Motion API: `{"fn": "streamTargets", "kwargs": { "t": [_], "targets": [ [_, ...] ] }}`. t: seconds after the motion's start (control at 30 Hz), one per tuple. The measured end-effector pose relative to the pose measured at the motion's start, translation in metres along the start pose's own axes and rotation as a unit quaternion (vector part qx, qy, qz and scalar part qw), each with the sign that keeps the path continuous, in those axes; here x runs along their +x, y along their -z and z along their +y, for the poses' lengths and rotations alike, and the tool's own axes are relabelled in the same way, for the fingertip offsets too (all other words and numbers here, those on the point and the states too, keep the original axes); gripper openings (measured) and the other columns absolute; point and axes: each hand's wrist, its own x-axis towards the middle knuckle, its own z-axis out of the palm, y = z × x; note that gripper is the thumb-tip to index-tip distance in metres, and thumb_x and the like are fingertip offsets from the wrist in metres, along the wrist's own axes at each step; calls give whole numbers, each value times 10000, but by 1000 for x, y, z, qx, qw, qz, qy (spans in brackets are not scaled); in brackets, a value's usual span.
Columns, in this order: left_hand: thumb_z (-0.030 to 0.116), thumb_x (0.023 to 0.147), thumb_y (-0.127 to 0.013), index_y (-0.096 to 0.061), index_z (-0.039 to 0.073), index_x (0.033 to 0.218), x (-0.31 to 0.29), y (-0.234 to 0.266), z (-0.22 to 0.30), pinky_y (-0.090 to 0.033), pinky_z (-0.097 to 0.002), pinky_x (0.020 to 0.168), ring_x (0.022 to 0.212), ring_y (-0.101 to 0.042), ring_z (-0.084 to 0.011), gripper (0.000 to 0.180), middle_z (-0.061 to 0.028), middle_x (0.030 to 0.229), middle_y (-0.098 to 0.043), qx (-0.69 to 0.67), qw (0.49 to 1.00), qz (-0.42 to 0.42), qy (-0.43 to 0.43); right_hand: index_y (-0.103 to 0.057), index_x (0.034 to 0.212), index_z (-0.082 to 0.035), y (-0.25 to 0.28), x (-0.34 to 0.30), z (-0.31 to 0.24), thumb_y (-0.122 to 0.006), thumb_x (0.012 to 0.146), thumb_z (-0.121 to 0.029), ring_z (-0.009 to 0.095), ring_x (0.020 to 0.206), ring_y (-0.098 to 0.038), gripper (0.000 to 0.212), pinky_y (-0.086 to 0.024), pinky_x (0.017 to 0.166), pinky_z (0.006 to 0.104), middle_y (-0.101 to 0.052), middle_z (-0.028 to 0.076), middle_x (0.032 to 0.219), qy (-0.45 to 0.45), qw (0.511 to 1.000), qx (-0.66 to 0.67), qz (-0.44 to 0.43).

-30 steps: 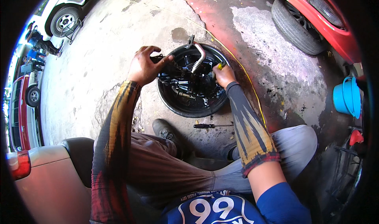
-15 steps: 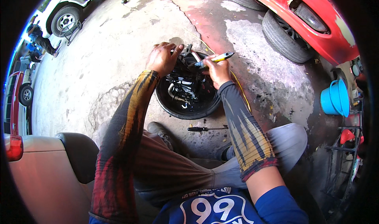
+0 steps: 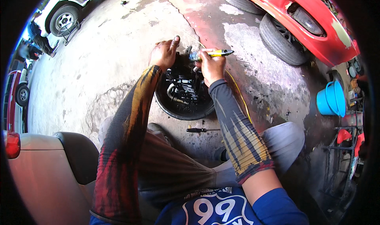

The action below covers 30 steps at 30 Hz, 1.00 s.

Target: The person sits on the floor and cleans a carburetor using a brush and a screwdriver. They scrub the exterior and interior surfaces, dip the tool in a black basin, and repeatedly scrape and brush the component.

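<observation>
On the stained concrete floor (image 3: 118, 66) a red car (image 3: 301, 23) stands along the far right edge, a blue bucket (image 3: 331, 99) nearer at the right. A black round tub (image 3: 183, 94) of dark metal parts sits mid-floor before the seated person's knees. The left hand (image 3: 164, 54) rests on its far rim, fingers loosely spread. The right hand (image 3: 211, 64) is closed around a yellow-handled screwdriver (image 3: 213, 54). A small black screwdriver (image 3: 202, 130) lies just beside the tub's near edge.
</observation>
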Motion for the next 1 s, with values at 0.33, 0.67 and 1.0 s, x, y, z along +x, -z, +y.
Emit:
{"fn": "streamTargets", "kwargs": {
  "t": [0.33,0.67,1.0],
  "targets": [
    [749,1017,-262,-628,35,1374,2,5,-11,-469,-393,1023,1141,-650,-304,878,-181,1286,-696,-213,975,-43,54,-666,913,-21,-23,7,-22,-690,913,-62,122,661,-658,48,-594,537,290,-680,43,830,-47,990,36,-128],
    [736,1025,-196,-710,35,1259,-3,9,3,-442,-426,1058,1165,-647,-384,901,-217,1206,-716,-262,961,-78,48,-672,870,-15,-45,12,-33,-698,855,-38,133,666,-670,37,-576,517,289,-695,61,817,-97,995,-10,-13],
    [485,1052,-525,-705,42,1211,-8,14,-11,-516,-410,974,1129,-664,-334,503,-212,1162,-709,-97,993,-46,-51,-617,827,-66,39,18,38,-680,873,-77,134,579,-622,78,-551,486,300,-636,20,752,-147,989,-2,9]
  ]
}}
